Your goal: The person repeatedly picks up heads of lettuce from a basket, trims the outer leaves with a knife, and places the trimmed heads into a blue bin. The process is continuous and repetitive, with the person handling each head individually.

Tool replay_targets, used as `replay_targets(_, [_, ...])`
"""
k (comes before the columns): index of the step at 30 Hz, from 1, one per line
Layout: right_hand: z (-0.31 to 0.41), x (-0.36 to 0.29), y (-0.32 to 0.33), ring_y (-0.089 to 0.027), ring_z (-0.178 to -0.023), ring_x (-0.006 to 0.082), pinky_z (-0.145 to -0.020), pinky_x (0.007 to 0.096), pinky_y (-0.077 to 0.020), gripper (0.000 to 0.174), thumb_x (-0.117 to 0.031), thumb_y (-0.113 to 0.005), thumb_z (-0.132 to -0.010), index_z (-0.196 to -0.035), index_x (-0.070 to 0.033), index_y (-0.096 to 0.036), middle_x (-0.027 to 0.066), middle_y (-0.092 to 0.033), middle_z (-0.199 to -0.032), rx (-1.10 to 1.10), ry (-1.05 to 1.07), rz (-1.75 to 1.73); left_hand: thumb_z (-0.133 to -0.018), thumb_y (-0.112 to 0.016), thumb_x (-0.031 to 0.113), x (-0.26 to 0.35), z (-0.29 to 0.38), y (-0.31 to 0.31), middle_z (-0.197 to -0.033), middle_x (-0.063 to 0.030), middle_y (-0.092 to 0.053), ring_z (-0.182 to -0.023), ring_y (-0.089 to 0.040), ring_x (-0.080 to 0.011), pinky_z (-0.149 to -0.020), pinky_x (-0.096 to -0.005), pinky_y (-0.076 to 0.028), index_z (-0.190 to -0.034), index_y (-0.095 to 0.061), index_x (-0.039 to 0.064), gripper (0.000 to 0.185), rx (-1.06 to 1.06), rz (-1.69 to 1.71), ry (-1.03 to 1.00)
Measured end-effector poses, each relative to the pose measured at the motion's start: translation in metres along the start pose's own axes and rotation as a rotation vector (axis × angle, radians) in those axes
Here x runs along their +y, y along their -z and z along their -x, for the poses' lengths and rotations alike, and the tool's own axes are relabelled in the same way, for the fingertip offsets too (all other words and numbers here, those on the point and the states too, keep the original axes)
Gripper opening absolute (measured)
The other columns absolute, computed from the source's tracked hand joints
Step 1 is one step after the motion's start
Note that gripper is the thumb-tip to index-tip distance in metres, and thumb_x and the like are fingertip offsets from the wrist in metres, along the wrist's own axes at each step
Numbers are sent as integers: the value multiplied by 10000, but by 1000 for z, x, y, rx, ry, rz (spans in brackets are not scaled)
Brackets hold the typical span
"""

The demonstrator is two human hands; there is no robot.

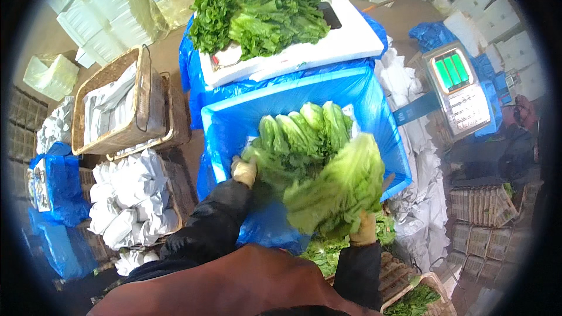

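Note:
A row of several romaine lettuce heads (303, 125) lies in a blue plastic-lined bin (390, 109) in front of me. My left hand (244, 172), in a pale glove, is curled by the bin's left wall against blurred romaine lettuce (274, 171); the leaves partly hide its fingers. Over the bin's near right part, my right hand (364, 228), also gloved, grips a large light-green romaine lettuce (355, 171) from below, leaves spread out. The lettuce covers most of the right fingers.
Leafy greens (272, 13) are heaped on a white foam box lid (351, 44) beyond the bin. A digital scale (456, 92) with a green display stands right. Baskets (140, 109) and white bundles (131, 197) are at left. More greens (322, 254) lie below the bin.

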State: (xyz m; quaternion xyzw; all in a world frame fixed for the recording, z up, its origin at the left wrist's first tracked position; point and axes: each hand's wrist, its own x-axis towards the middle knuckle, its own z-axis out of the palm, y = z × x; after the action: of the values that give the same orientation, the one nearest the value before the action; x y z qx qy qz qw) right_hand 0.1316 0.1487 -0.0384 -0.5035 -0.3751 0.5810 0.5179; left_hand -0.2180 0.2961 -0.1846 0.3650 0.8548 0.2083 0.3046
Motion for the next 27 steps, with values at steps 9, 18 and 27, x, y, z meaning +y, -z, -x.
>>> replay_targets(9, [-223, -131, -87, -630, -496, 209, -361, 279, -473, 467, -325, -581, -1046, -1412, -47, -500, 116, -693, -1107, 142, 93, 85, -812, -779, 211, 68, 67, 143, -1497, -190, -469, -1424, -394, -442, -1137, -654, -290, -1467, -465, 61, 741, 60, -301, -878])
replay_targets(18, [-414, -253, -277, -691, -667, 225, -375, 307, -483, 457, -182, -680, -975, -1379, -3, -567, 193, -690, -1123, -294, 415, 329, -738, -813, 209, 2, 40, 119, -1612, -281, -306, -1482, -262, -537, -1162, -618, -276, -1484, -452, 49, 844, 86, -118, -631])
replay_targets(27, [-570, -198, -405, -717, -882, 272, -661, 355, -599, 632, -414, -753, -917, -1284, 84, -626, 214, -702, -1148, 48, 298, 1212, -760, -802, 188, 2, 38, 118, -1602, -254, -353, -1456, -325, -541, -1136, -616, -342, -1434, -533, 98, 732, 126, -17, -600])
